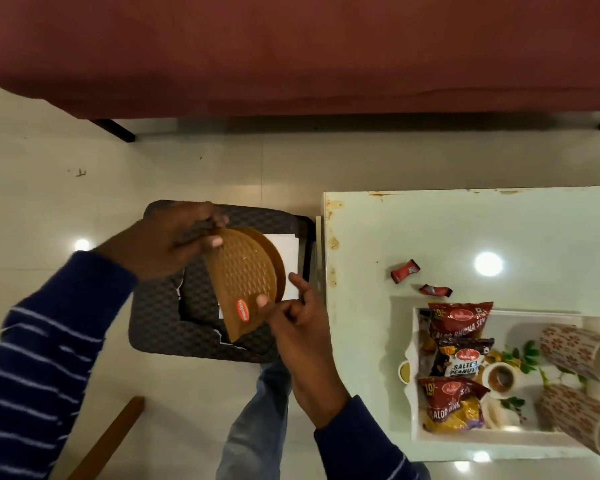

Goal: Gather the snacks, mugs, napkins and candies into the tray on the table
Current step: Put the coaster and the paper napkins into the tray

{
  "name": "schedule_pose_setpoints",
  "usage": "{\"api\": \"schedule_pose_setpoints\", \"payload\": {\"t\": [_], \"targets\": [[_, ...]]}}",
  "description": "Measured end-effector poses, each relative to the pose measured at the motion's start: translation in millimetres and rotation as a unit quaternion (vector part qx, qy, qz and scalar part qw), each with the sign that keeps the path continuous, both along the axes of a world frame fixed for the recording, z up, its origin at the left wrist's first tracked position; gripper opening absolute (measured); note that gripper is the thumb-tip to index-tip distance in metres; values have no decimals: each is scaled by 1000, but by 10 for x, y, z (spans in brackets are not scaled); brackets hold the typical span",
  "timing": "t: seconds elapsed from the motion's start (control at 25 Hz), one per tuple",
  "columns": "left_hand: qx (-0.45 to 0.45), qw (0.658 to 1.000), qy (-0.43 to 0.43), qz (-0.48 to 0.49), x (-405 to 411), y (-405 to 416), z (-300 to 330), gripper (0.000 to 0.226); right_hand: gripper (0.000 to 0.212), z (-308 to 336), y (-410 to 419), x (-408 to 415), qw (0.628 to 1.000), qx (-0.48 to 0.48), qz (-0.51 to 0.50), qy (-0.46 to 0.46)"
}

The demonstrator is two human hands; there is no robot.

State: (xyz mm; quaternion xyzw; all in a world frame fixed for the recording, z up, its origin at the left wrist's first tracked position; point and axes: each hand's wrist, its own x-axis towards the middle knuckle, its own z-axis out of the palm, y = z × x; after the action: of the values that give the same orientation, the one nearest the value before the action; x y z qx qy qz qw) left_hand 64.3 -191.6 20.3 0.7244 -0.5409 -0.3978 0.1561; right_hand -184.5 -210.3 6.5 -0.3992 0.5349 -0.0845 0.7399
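Left hand (167, 242) gripping top edge of brown round holder (245, 280), right hand (293, 318) pinching its lower edge, above dark stool (160, 317). Snack packets (459, 367) and mugs (575, 351) lying in white tray (414, 407) on tabletop (430, 230); two candies (405, 270) beside tray.

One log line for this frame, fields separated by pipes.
hands: left hand and right hand hold brown round plastic lid | white tray: snacks, mugs | table: two red candies

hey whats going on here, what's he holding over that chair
A person holds round brown plastic plates over a dark stool, left hand gripping the top edge, right hand pinching the bottom. On the table the white tray already holds three snack packets and two mugs. Two red candies lie outside it.
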Motion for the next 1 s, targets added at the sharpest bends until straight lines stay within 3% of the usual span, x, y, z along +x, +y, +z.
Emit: {"api": "schedule_pose_setpoints", "payload": {"t": [0.16, 0.28, 0.44, 0.52, 0.68, 0.8, 1.0], "targets": [[4, 996, 84, -36, -202, -61, 352, 35, 40, 217, -64, -321, 999, -33, 32, -28], [30, 989, 137, -48, -547, -211, 410, 32, 35, 297, -138, -733, 995, -103, 10, 6], [-47, 982, 61, -171, -1335, -529, 298, 52, 48, 289, -182, -1441, 973, -201, -46, 107], [-41, 977, 43, -204, -1834, -714, 229, 54, 51, 280, -201, -1835, 955, -256, -51, 141], [-72, 969, 49, -230, -2842, -1045, 114, 59, 57, 304, -152, -2547, 891, -356, -122, 255], [-84, 957, 72, -269, -3550, -1337, 28, 67, 56, 275, -134, -3007, 866, -351, -212, 287], [-35, 956, 52, -287, -4401, -1596, -321, 69, 61, -105, -239, -3589, 852, -301, -247, 349]]}}
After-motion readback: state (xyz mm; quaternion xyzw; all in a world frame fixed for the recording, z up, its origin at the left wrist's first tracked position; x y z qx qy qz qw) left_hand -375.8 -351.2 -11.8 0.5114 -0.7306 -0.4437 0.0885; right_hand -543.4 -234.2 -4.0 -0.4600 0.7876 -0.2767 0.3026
